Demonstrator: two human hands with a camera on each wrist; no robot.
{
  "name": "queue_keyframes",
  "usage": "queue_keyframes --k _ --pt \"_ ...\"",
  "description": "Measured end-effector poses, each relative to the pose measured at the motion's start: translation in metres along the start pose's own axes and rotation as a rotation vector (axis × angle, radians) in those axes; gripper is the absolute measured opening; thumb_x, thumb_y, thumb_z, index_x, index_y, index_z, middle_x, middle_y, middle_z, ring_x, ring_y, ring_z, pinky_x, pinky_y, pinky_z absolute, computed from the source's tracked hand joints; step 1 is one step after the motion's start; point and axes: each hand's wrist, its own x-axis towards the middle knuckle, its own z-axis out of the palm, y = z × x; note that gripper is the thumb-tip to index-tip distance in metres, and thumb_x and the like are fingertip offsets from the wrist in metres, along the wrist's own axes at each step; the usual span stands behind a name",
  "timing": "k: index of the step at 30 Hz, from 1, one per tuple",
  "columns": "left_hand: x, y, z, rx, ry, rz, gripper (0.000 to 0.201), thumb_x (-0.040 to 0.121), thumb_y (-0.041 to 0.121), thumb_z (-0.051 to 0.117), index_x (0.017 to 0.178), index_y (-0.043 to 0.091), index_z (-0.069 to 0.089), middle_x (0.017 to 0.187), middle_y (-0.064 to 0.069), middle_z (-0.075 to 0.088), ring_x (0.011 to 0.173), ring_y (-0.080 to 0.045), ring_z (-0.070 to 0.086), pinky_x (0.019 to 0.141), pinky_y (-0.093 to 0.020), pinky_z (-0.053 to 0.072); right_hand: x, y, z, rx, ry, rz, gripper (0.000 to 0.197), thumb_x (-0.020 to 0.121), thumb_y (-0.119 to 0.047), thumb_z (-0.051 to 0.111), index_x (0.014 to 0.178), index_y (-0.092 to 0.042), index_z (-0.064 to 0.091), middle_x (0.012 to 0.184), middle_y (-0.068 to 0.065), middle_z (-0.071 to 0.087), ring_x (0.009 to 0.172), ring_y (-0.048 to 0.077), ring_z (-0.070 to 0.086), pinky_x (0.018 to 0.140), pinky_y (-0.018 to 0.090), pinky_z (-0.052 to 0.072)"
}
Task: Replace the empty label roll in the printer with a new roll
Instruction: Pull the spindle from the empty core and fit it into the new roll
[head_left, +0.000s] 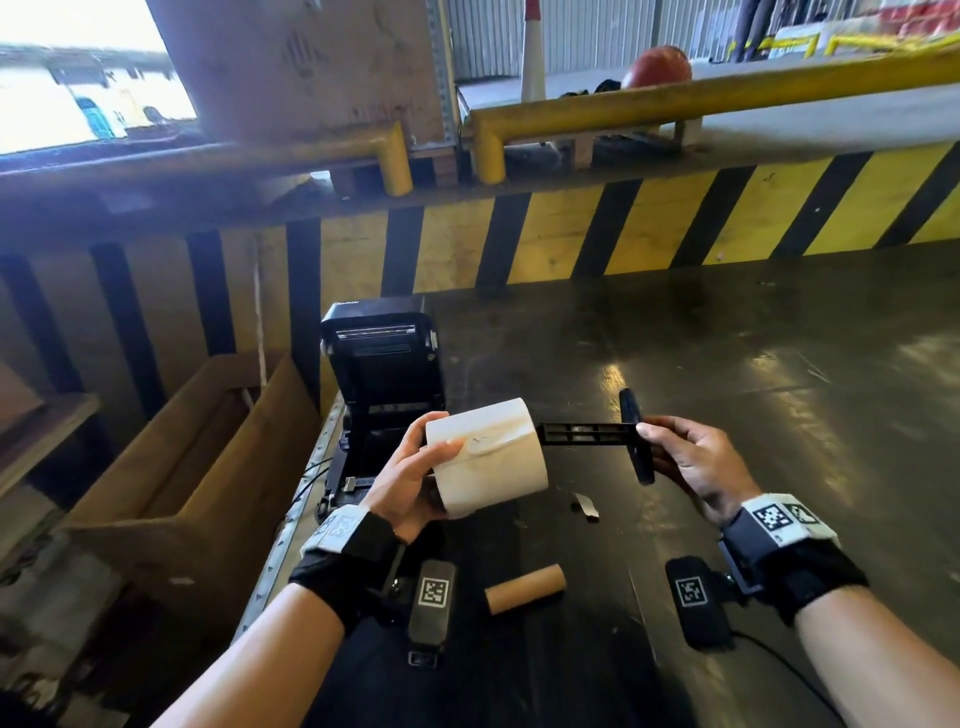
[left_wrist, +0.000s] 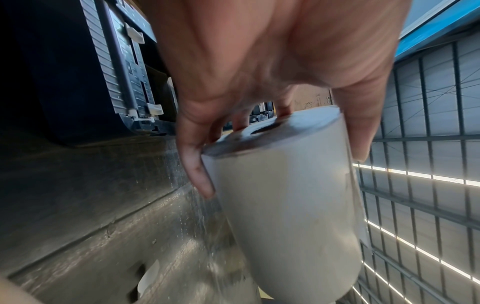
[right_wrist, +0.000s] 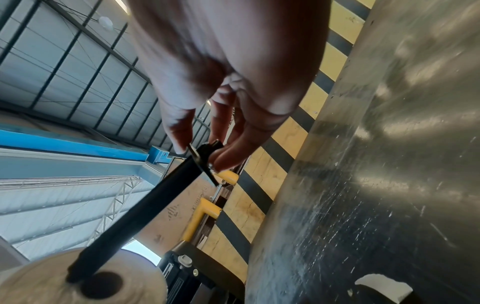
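Head view: printer (head_left: 383, 374) at the table's (head_left: 727, 364) left edge, lid raised, roll bay dark and its contents not discernible. Left hand (head_left: 410, 475), palm inward, wrapped round a white label roll (head_left: 488, 457) held above the table in front of the printer. Right hand (head_left: 693, 460) pinching the flanged end of a black spindle (head_left: 589, 432), tip meeting the roll's right end. Bare cardboard core (head_left: 524, 588) lying near the table's front edge; paper scrap (head_left: 587, 505) just behind it.

Left wrist view: fingers (left_wrist: 197, 176) and thumb curled round the roll (left_wrist: 288, 216), open printer (left_wrist: 124, 82) beyond.

Right wrist view: fingertips (right_wrist: 179, 133) clamping the spindle (right_wrist: 140, 211) flange, far tip at the roll's (right_wrist: 46, 281) core hole.
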Motion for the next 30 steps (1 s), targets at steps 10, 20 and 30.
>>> queue_keyframes --k 10,20,30 --pt "-0.002 0.006 -0.002 -0.023 -0.004 0.009 0.04 0.072 0.027 0.066 0.109 0.04 0.055 0.133 -0.009 0.049 0.118 -0.037 0.048 0.078 -0.057 0.051 0.004 0.0 0.009 0.063 0.004 0.011 0.017 0.081 -0.006 0.066 0.097 -0.004 0.068 0.081 0.006 0.075 0.068 0.011 0.071 0.066 0.019 0.058" --pt "-0.01 0.007 -0.003 -0.045 -0.033 -0.01 0.042 0.073 0.024 0.061 0.111 0.037 0.053 0.123 -0.004 0.055 0.109 -0.032 0.054 0.074 -0.053 0.054 -0.003 -0.017 0.011 -0.04 -0.029 -0.162 0.016 0.075 -0.004 0.071 0.087 -0.014 0.072 0.082 0.006 0.075 0.073 0.014 0.071 0.068 0.02 0.058" --pt "-0.016 0.003 -0.011 -0.078 -0.055 -0.024 0.059 0.059 0.03 0.073 0.114 0.037 0.054 0.125 -0.005 0.055 0.111 -0.034 0.054 0.071 -0.053 0.056 -0.014 -0.032 0.015 -0.227 -0.07 -0.283 0.017 0.074 -0.011 0.074 0.088 -0.02 0.073 0.085 0.004 0.075 0.084 0.022 0.071 0.079 0.032 0.057"
